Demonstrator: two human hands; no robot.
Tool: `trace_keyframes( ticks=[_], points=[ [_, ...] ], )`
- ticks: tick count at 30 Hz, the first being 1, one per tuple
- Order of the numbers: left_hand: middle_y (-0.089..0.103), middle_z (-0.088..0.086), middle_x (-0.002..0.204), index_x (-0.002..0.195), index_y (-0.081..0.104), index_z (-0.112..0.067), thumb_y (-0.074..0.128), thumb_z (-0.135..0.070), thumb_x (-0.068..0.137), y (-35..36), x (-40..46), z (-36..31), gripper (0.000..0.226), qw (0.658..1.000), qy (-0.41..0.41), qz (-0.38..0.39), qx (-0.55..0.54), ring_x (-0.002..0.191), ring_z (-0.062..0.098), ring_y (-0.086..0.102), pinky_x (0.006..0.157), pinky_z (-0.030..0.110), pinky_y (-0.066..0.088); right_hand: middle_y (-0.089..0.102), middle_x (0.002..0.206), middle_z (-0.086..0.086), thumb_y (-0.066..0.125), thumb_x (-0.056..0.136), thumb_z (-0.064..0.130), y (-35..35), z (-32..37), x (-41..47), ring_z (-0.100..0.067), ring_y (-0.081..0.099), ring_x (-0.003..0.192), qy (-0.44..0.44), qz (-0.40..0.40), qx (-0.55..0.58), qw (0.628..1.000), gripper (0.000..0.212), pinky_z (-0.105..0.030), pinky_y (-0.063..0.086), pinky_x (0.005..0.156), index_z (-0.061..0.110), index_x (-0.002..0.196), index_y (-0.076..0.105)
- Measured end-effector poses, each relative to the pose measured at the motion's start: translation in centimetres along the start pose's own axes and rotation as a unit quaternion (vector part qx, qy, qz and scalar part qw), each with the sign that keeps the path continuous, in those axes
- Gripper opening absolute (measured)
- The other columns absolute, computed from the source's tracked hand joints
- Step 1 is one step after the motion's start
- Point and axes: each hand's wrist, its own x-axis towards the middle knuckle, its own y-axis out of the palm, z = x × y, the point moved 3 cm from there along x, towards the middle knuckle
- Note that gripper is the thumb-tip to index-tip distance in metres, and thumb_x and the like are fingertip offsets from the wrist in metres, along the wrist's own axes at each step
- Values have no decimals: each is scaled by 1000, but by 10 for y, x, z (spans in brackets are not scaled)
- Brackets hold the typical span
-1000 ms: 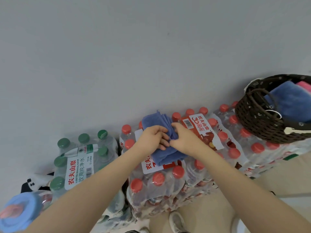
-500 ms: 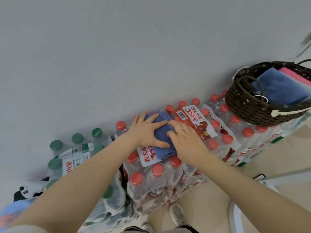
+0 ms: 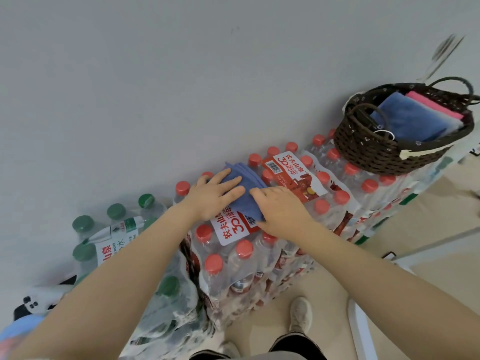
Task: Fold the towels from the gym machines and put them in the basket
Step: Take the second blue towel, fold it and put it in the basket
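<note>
A person stands over shrink-wrapped packs of red-capped water bottles (image 3: pixel 306 203) stacked against a pale grey wall, seen from above. At the centre of the frame a small folded blue cloth towel (image 3: pixel 246 189) lies flat on top of the packs. The left hand (image 3: pixel 214 194) rests palm-down on the towel's left part, fingers straight and spread, holding nothing. The right hand (image 3: pixel 279 207) lies just beside it on the towel's right and lower edge, fingers extended flat and close together, pressing rather than gripping. The two hands nearly touch over the cloth. In the upper right of the frame a dark brown woven basket with loop handles (image 3: pixel 374 154) sits on the same row of packs, well apart from the hands; inside it lie a folded blue towel (image 3: pixel 413 120) and a folded pink towel (image 3: pixel 433 105) side by side. At lower left is a lower pack of green-capped bottles (image 3: pixel 114 229). A pale shoe (image 3: pixel 300 314) shows on the beige floor at the bottom
</note>
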Motion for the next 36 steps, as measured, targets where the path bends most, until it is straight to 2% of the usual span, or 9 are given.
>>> trace_keyframes(
  ticks=[5, 9, 13, 15, 17, 21, 25, 30, 36],
  points=[
    [52, 1, 132, 131, 43, -27, 59, -65, 58, -13, 3, -1, 84, 993, 35, -64, -94, 118, 24, 50, 100, 37, 42, 51, 70, 2, 55, 85, 8, -16, -33, -1, -12, 49, 61, 188, -80, 346, 916, 18, -27, 38, 56, 11, 97, 43],
    [63, -7, 83, 99, 55, -21, 70, -19, 79, -27, 13, -27, 25, 938, 10, -159, -309, 71, 7, 61, 58, 11, 48, 52, 90, 3, 44, 91, 4, -27, -69, -1, -19, 54, 89, 247, -162, 492, 819, 15, -18, 44, 68, 10, 105, 44],
    [67, -4, 97, 96, 58, -25, 63, -14, 85, -44, 38, -89, 16, 798, 53, -177, -574, 89, 15, 66, 72, 23, 55, 58, 117, -10, 39, 96, 8, -56, -117, -2, -28, 56, 114, 290, -235, 673, 639, 17, -43, 48, 95, 20, 104, 48],
    [64, -8, 102, 103, 53, -25, 60, -14, 87, -57, 55, -125, 21, 794, 100, -184, -571, 89, 6, 65, 71, 17, 54, 57, 123, -10, 40, 97, 14, -76, -145, -7, -26, 57, 114, 287, -255, 700, 602, 17, -45, 48, 97, 27, 106, 47],
    [61, -13, 102, 109, 48, -26, 59, -18, 88, -69, 75, -158, 25, 811, 124, -199, -536, 88, -3, 62, 71, 13, 53, 56, 118, -1, 45, 96, 21, -96, -177, -15, -22, 56, 114, 271, -267, 685, 621, 16, -41, 49, 96, 31, 108, 42],
    [61, -8, 101, 112, 50, -19, 59, -21, 89, -98, 128, -228, 25, 834, 145, -215, -487, 87, 0, 59, 75, 17, 52, 47, 118, 8, 67, 83, 26, -134, -249, -35, -14, 53, 110, 245, -297, 487, 784, 59, -31, 47, 89, 20, 129, 31],
    [60, -5, 106, 122, 50, -13, 54, -19, 92, -114, 188, -296, 30, 881, 176, -120, -422, 89, 3, 58, 76, 15, 50, 46, 104, 16, 71, 80, 16, -154, -321, -53, -5, 51, 95, 258, -291, 441, 809, 55, -17, 44, 77, 18, 121, 35],
    [57, 7, 112, 118, 53, 1, 55, -13, 84, -84, 248, -328, 37, 958, 140, 50, -246, 101, 16, 52, 87, 28, 46, 44, 77, 8, 77, 72, 24, -135, -388, -61, -8, 44, 70, 308, -119, 309, 892, 44, -16, 32, 54, 11, 95, 42],
    [52, 9, 90, 85, 55, -9, 53, -16, 86, -64, 284, -348, 8, 997, 80, 11, -12, 86, 20, 47, 76, 29, 36, 52, 118, -5, 73, 72, 42, -123, -394, -44, -26, 57, 100, 189, 40, 164, 967, 94, -34, 46, 77, 18, 142, 16]
  ],
)
